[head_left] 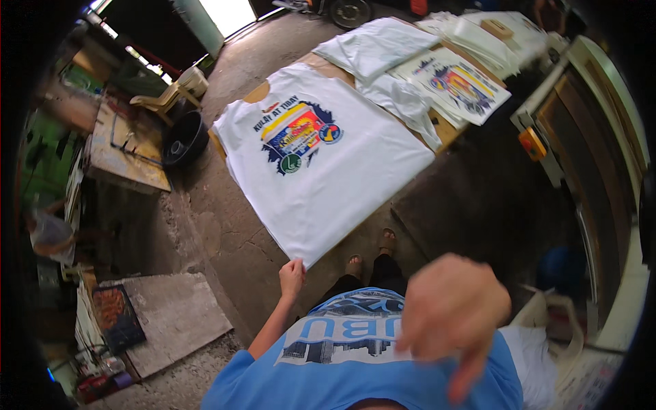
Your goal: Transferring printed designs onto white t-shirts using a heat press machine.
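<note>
A white printed T-shirt (362, 171) lies spread over the table, its colourful chest print face up and its collar toward the far left. Its near hem corner is pinched between the fingers of my left hand (292, 277). My right hand (454, 307) is raised close to the camera in front of my body, apart from the shirt. It is blurred, with a finger or thumb pointing down, and I see nothing held in it. Farther right on the table is a folded stack of printed white shirts (454, 82), beside crumpled white shirts (383, 48).
More white fabric (478, 37) is piled at the far right. A black tub (184, 139) and a plastic chair (164, 99) stand left of the table. A cabinet-like frame with an orange box (531, 143) is on my right. Another person (51, 236) is at the far left.
</note>
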The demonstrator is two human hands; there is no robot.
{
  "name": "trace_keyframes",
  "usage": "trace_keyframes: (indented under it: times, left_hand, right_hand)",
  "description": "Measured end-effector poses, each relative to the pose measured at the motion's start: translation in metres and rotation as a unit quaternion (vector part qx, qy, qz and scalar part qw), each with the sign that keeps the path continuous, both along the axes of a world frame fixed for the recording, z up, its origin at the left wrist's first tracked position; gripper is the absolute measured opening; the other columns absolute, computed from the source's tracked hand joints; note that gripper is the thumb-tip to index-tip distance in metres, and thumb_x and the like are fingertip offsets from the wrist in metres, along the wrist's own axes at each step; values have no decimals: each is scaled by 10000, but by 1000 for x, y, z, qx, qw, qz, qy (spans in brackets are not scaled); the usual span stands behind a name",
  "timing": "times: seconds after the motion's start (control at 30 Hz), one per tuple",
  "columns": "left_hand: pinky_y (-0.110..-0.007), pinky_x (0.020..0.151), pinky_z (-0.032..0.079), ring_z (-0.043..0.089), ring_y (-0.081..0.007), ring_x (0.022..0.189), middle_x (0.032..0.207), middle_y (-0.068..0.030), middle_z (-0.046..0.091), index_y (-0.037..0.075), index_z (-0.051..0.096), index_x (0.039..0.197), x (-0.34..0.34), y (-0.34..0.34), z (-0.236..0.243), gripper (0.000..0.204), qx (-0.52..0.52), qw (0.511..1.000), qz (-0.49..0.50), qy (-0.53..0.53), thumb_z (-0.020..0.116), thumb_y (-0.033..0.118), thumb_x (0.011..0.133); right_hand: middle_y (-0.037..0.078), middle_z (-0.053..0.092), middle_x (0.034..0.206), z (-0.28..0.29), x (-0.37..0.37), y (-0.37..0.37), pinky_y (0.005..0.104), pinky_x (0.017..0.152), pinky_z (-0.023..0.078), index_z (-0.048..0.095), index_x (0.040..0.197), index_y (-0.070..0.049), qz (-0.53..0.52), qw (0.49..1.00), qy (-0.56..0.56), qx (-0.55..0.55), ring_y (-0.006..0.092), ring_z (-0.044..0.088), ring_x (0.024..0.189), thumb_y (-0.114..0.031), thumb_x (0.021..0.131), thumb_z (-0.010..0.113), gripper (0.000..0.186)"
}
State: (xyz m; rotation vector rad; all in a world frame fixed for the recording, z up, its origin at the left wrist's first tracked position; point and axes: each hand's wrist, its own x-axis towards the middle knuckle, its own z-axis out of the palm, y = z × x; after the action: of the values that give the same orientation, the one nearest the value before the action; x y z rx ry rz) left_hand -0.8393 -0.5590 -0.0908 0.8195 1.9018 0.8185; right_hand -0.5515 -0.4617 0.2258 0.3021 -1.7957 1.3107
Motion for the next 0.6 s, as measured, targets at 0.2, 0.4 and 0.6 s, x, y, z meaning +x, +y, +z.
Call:
trace_keyframes:
  times: [0.2, 0.4, 0.6]
  left_hand:
    - [-234, 410, 335, 446, -66, 417, 452, -13, 468, 25, 521, 582, 42, 26, 22, 341, 85, 980, -178, -11, 497, 233, 851]
    - [-216, 416, 343, 446, -61, 443, 498, -7, 477, 34, 521, 626, 122, 38, 30, 306, 114, 942, -304, -83, 484, 206, 877]
    - [-205, 412, 337, 438, -53, 459, 537, -1, 484, 35, 526, 647, 223, -9, 29, 293, 116, 868, -478, -69, 478, 200, 884]
  right_hand:
    - [112, 560, 621, 30, -21, -89, 239, 343, 256, 486, 498, -57, -64, 974, 217, 26, 142, 441, 398, -289, 788, 558, 378]
    - [72, 530, 576, 37, 32, -160, 253, 342, 247, 446, 480, -55, -223, 954, 191, 53, 138, 391, 378, -254, 783, 547, 376]
    - [57, 546, 661, -16, 109, -278, 265, 460, 400, 478, 555, -48, -398, 917, -20, -6, 192, 534, 540, -139, 736, 637, 258]
